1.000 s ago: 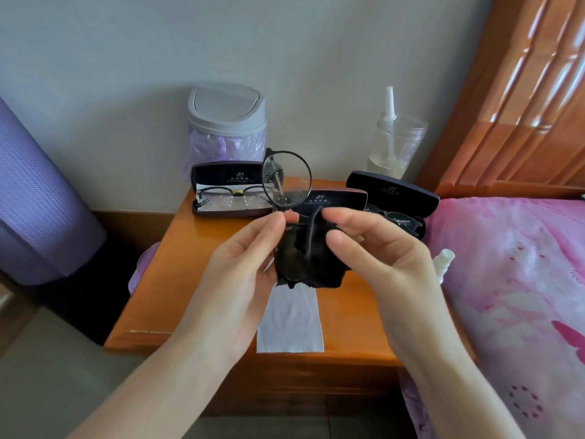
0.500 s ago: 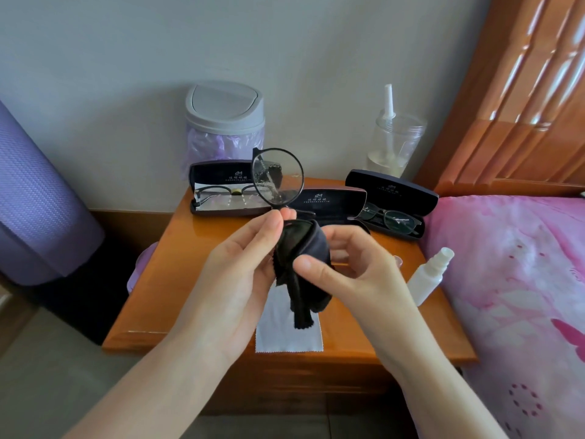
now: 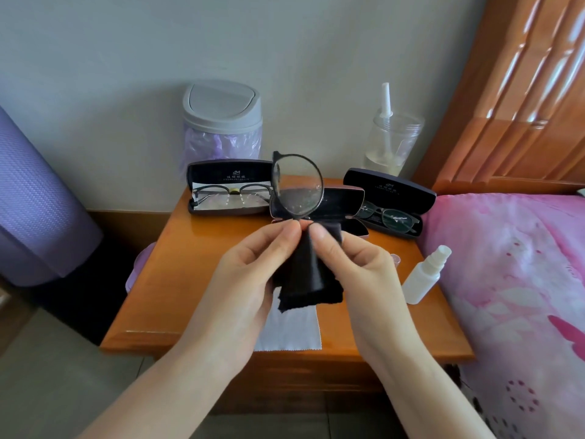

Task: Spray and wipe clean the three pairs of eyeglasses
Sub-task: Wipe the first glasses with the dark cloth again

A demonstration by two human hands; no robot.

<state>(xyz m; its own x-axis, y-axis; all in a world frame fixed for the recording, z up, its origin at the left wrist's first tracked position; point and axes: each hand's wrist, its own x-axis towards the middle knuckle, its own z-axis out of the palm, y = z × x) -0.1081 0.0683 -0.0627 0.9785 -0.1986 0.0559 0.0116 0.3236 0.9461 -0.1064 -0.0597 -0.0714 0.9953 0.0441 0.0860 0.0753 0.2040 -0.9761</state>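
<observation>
I hold round black-framed eyeglasses [image 3: 297, 185] upright above the wooden nightstand [image 3: 196, 258], one lens showing. My left hand [image 3: 250, 274] pinches the frame at its lower edge. My right hand [image 3: 351, 270] pinches a black cleaning cloth [image 3: 308, 280] around the lower lens, which is hidden by the cloth. A second pair [image 3: 232, 193] lies in an open black case [image 3: 228, 175] at the back left. A third pair [image 3: 391, 217] lies in an open case [image 3: 389, 188] at the back right. A small white spray bottle [image 3: 425, 274] stands at the right edge.
An empty open case [image 3: 342, 201] lies behind my hands. A white cloth [image 3: 291, 327] lies at the front edge. A grey-lidded bin [image 3: 223, 122] and a clear cup with a straw [image 3: 391, 137] stand by the wall. A pink bed [image 3: 512, 280] borders the right side.
My right hand brought the black cloth up against my left fingertips and now pinches it on the lower lens. The glasses turned slightly, so the upper lens faces me more fully.
</observation>
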